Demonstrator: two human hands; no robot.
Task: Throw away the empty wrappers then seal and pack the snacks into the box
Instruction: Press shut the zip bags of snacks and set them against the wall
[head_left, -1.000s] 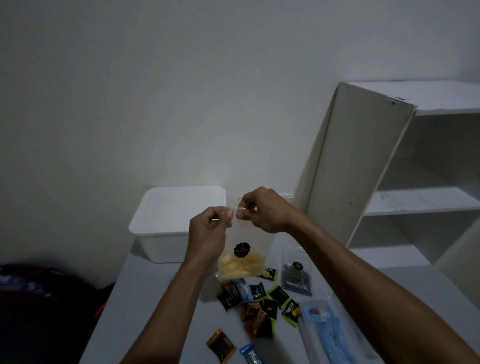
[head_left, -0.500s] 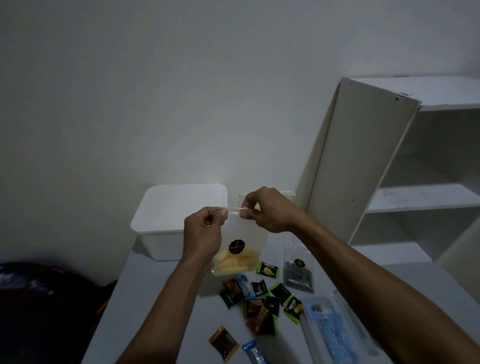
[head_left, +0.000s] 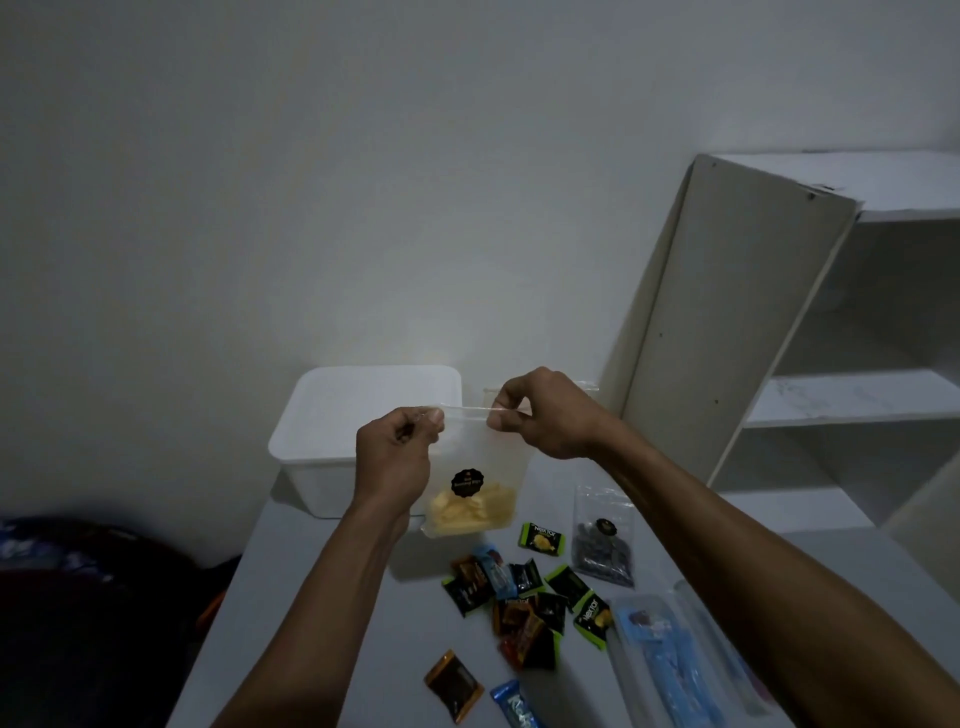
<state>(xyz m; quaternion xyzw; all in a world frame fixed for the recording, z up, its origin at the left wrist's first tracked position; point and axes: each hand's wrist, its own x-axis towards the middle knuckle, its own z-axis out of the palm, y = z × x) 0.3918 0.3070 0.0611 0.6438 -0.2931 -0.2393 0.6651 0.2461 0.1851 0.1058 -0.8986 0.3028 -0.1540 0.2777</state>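
While both hands, left hand (head_left: 397, 457) and right hand (head_left: 540, 415), are pinching the chip bag (head_left: 475, 488) top above the tabletop (head_left: 363, 623) far edge, the box (head_left: 363, 415) is sitting behind, wrappers (head_left: 524, 603) lying near.

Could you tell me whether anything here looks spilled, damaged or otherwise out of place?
Nothing looks spilled or damaged. Both hands, left and right, pinch the chip bag by its top; small packets lie scattered on the table.

"Nextar" reads on two green-edged wrappers (head_left: 540, 536) (head_left: 592, 619); the pouch sticker (head_left: 466, 483) seems illegible.
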